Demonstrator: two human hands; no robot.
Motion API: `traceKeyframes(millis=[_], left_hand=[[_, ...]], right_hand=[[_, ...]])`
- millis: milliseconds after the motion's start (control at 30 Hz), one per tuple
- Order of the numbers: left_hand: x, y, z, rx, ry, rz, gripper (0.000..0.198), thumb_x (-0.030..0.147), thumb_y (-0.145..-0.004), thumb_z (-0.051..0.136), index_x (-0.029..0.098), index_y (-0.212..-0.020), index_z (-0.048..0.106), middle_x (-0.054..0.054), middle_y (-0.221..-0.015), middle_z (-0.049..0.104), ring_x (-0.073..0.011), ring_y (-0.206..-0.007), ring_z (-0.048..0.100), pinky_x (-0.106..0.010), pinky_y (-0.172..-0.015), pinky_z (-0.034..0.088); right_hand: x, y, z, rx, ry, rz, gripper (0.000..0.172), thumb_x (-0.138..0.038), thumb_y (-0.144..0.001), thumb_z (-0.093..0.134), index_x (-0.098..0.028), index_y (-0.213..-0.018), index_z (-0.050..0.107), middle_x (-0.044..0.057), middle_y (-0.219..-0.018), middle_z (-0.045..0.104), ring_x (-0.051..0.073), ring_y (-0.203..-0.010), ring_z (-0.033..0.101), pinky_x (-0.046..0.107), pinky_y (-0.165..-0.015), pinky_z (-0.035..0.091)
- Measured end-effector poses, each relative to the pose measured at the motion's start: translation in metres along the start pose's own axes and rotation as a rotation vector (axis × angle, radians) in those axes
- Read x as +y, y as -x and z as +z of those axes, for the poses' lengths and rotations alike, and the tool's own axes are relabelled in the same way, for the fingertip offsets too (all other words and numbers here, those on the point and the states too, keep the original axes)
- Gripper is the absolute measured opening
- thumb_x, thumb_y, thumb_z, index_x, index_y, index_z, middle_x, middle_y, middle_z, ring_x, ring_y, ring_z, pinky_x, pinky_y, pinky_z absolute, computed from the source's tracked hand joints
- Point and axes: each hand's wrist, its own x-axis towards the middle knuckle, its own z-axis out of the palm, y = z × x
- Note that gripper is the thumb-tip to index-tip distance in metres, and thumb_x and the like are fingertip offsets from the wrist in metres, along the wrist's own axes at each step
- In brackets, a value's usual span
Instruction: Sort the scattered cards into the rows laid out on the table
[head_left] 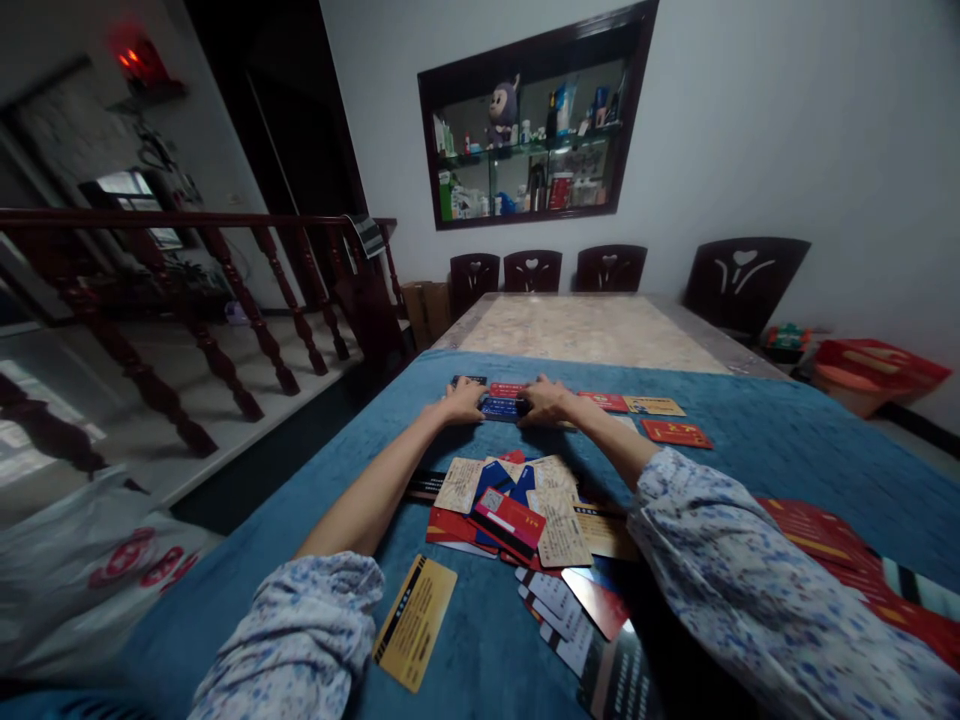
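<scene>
Both my hands press flat on the dark blue card far out on the blue cloth: left hand on its left end, right hand on its right, fingers spread, not curled around it. My arms stretch over the card pile, so I think a sleeve could drag it crooked.

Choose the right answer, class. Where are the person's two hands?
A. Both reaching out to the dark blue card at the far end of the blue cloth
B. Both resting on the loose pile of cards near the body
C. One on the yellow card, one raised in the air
A: the left hand and right hand meet at the dark blue card, well beyond the loose pile of cards on the blue cloth.
</scene>
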Motion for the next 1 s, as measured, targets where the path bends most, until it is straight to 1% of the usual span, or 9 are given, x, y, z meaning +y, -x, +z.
traceKeyframes(millis=[67,133,300,433,700,800,867,933,1000], left_hand=[[-0.002,0.008,0.0,0.054,0.011,0.009,0.058,0.021,-0.079,0.064,0.022,-0.135,0.052,-0.013,-0.141,0.051,-0.0346,-0.134,0.035,-0.055,-0.106,0.033],[-0.004,0.019,0.001,0.102,0.016,0.018,0.054,0.021,-0.08,0.063,0.021,-0.133,0.054,-0.012,-0.14,0.052,-0.0335,-0.133,0.035,-0.054,-0.105,0.033],[-0.009,0.051,0.007,0.203,0.009,0.012,0.041,0.019,-0.082,0.06,0.021,-0.123,0.062,-0.011,-0.132,0.057,-0.0319,-0.129,0.038,-0.051,-0.101,0.033],[-0.011,0.078,0.015,0.248,0.018,0.021,0.038,0.019,-0.084,0.059,0.022,-0.122,0.063,-0.01,-0.129,0.059,-0.0317,-0.126,0.04,-0.052,-0.101,0.032],[0.0,0.128,0.022,0.269,0.038,0.048,0.032,0.018,-0.084,0.059,0.021,-0.116,0.067,-0.01,-0.122,0.062,-0.033,-0.125,0.04,-0.055,-0.102,0.03],[0.007,0.144,0.026,0.262,0.063,0.04,0.03,0.023,-0.086,0.059,0.021,-0.114,0.068,-0.01,-0.119,0.065,-0.032,-0.124,0.041,-0.054,-0.101,0.029],[0.011,0.153,0.027,0.264,0.087,0.025,0.027,0.029,-0.087,0.059,0.021,-0.111,0.07,-0.009,-0.115,0.066,-0.0317,-0.122,0.042,-0.054,-0.101,0.028],[0.015,0.159,0.028,0.232,0.087,0.016,0.024,0.035,-0.087,0.059,0.022,-0.103,0.072,-0.009,-0.11,0.068,-0.0316,-0.119,0.043,-0.053,-0.1,0.028],[0.018,0.164,0.027,0.2,0.068,0.023,0.023,0.038,-0.086,0.06,0.022,-0.095,0.074,-0.009,-0.107,0.068,-0.0319,-0.117,0.043,-0.052,-0.098,0.029]], right_hand=[[0.0,0.004,-0.003,0.031,0.015,-0.01,0.052,-0.056,-0.076,0.069,-0.021,-0.115,0.069,0.017,-0.122,0.062,0.039,-0.117,0.047,0.048,-0.089,0.044],[-0.002,0.01,-0.007,0.07,0.022,-0.028,0.053,-0.055,-0.079,0.067,-0.021,-0.12,0.067,0.017,-0.124,0.062,0.038,-0.118,0.046,0.049,-0.088,0.043],[-0.018,0.03,-0.017,0.159,-0.009,-0.125,0.041,-0.04,-0.083,0.064,-0.024,-0.121,0.068,0.014,-0.122,0.064,0.035,-0.117,0.045,0.045,-0.088,0.041],[-0.037,0.043,-0.018,0.207,-0.071,-0.203,0.04,-0.033,-0.083,0.064,-0.024,-0.122,0.068,0.012,-0.124,0.064,0.033,-0.117,0.044,0.043,-0.087,0.039],[-0.069,0.054,-0.015,0.231,-0.175,-0.365,0.034,-0.03,-0.083,0.064,-0.023,-0.116,0.072,0.011,-0.118,0.067,0.031,-0.113,0.044,0.042,-0.087,0.037],[-0.083,0.057,-0.008,0.213,-0.215,-0.435,0.034,-0.026,-0.083,0.063,-0.024,-0.116,0.071,0.009,-0.118,0.068,0.029,-0.11,0.045,0.041,-0.087,0.037],[-0.09,0.058,-0.002,0.196,-0.226,-0.448,0.033,-0.022,-0.082,0.064,-0.025,-0.113,0.072,0.008,-0.117,0.068,0.028,-0.107,0.045,0.04,-0.087,0.038],[-0.096,0.059,0.005,0.188,-0.241,-0.484,0.029,-0.023,-0.086,0.06,-0.026,-0.111,0.073,0.007,-0.119,0.069,0.027,-0.107,0.046,0.04,-0.087,0.038],[-0.098,0.06,0.009,0.172,-0.252,-0.495,0.03,-0.02,-0.086,0.057,-0.027,-0.111,0.073,0.005,-0.121,0.069,0.028,-0.108,0.046,0.04,-0.085,0.038]])
